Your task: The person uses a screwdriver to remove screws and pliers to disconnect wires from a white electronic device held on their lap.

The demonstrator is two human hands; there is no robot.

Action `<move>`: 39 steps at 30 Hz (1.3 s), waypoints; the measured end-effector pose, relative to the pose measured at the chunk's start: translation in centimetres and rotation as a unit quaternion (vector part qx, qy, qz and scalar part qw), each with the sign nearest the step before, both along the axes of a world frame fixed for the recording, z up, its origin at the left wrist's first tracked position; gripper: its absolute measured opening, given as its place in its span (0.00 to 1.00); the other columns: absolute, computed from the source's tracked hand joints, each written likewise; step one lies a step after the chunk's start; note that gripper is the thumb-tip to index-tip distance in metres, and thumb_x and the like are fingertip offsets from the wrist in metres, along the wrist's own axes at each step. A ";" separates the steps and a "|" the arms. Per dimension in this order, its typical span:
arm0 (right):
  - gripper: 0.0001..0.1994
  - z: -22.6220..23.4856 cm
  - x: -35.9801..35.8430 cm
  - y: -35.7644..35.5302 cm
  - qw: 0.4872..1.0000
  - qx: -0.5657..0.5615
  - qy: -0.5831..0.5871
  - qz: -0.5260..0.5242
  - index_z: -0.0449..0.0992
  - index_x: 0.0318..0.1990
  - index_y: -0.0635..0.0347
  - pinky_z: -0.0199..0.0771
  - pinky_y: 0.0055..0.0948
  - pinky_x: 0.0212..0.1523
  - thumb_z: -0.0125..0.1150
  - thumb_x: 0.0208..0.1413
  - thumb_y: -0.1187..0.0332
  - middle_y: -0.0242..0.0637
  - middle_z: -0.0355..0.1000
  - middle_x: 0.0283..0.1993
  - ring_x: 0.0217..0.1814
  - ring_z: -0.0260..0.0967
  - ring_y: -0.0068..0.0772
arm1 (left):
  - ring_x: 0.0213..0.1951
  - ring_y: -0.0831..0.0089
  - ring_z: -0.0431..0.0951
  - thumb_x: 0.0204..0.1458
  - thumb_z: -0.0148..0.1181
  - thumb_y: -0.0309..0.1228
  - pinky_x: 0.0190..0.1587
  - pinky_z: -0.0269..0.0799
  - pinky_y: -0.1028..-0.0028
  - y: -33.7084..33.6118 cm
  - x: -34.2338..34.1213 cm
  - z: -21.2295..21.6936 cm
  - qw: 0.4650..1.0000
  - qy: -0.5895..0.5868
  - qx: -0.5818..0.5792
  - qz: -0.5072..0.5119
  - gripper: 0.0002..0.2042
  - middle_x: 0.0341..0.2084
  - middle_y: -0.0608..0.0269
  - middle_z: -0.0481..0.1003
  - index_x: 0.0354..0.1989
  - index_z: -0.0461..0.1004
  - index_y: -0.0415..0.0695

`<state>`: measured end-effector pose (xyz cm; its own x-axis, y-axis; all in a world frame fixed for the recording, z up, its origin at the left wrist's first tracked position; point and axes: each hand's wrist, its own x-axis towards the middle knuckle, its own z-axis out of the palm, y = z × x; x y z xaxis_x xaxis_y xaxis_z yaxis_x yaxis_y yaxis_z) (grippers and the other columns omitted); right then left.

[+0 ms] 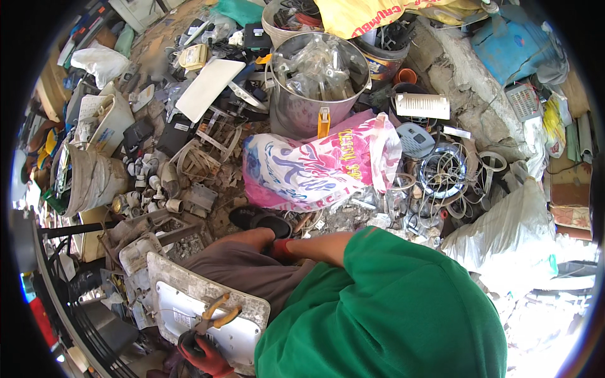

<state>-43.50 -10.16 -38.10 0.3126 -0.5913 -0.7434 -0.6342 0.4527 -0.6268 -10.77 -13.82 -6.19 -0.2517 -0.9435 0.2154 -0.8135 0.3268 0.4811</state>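
My left hand (205, 356), in a red glove with dark fingers, is at the lower left. Its fingers close around the metal head of a pair of pliers (219, 313) whose worn orange handles point up and away. Beneath the pliers lies a dirty off-white rectangular panel (247, 337) with a paler centre plate and a label, tilted against my leg in grey-brown cloth. My right arm reaches across to the left; my right hand (282, 250), also red-gloved, is beside my lower leg near a dark sandal (274, 223). My leg and arm hide its fingers.
Ahead lies a pink and white printed sack (321, 165). Behind it stands a metal pot (309, 116) full of clear plastic scraps. Coiled cables (443, 171) lie right of the sack. A dirty white bucket (94, 179) and a dark metal frame (47, 277) are at left.
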 end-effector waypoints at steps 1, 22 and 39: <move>0.26 2.0 -0.9 -0.1 0.991 -0.012 0.042 0.127 0.75 0.65 0.50 0.72 0.43 0.66 0.55 0.61 0.51 0.45 0.72 0.67 0.70 0.70 0.45 | 0.48 0.49 0.73 0.60 0.58 0.30 0.57 0.66 0.53 0.0 0.0 0.0 1.000 -0.002 -0.007 -0.001 0.11 0.41 0.48 0.75 0.42 0.76 0.32; 0.22 3.0 -5.2 -19.3 0.941 -0.126 0.110 0.295 0.77 0.63 0.48 0.70 0.46 0.65 0.55 0.63 0.59 0.38 0.72 0.67 0.68 0.70 0.44 | 0.47 0.49 0.72 0.63 0.55 0.30 0.57 0.66 0.52 0.3 0.5 -1.3 0.998 0.000 -0.053 -0.028 0.11 0.42 0.47 0.74 0.43 0.74 0.31; 0.26 -3.6 0.7 -23.1 0.888 -0.044 0.189 0.416 0.76 0.65 0.48 0.69 0.49 0.66 0.56 0.64 0.50 0.37 0.70 0.70 0.69 0.69 0.47 | 0.47 0.51 0.73 0.63 0.55 0.29 0.56 0.66 0.52 0.5 0.1 -1.0 0.998 0.011 -0.054 -0.018 0.10 0.43 0.48 0.74 0.41 0.74 0.32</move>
<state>-42.84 -33.24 -41.67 0.4062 -0.3331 -0.8509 -0.8992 -0.3114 -0.3073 -10.63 -13.30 -7.15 -0.2782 -0.9052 0.3213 -0.7902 0.4058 0.4592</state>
